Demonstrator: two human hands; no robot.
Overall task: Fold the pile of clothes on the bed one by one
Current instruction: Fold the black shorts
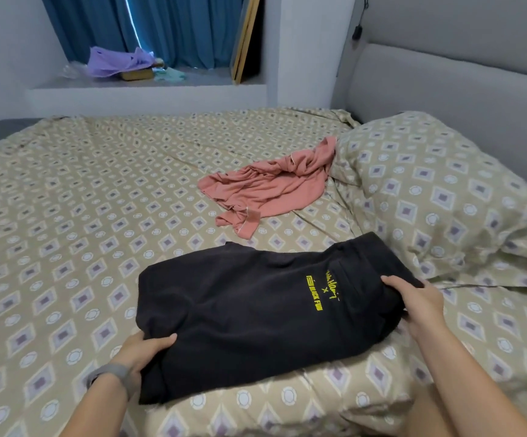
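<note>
Two hands, left (pixel 142 350) and right (pixel 420 305), each gripping one black garment (pixel 255 313); one crumpled pink garment (pixel 268 187) beyond, on bed (pixel 66 216)

Seen from above: black garment (pixel 255 313) with yellow lettering, folded flat on the patterned bed (pixel 66 222), gripped at its near-left edge by the left hand (pixel 143 350), thumb on top, and at its right edge by the right hand (pixel 416 302). Farther back, crumpled pink garment (pixel 268 187) just beside the matching pillow (pixel 445 190). Beyond, blue curtains (pixel 148 26) above a ledge (pixel 148 86).
</note>
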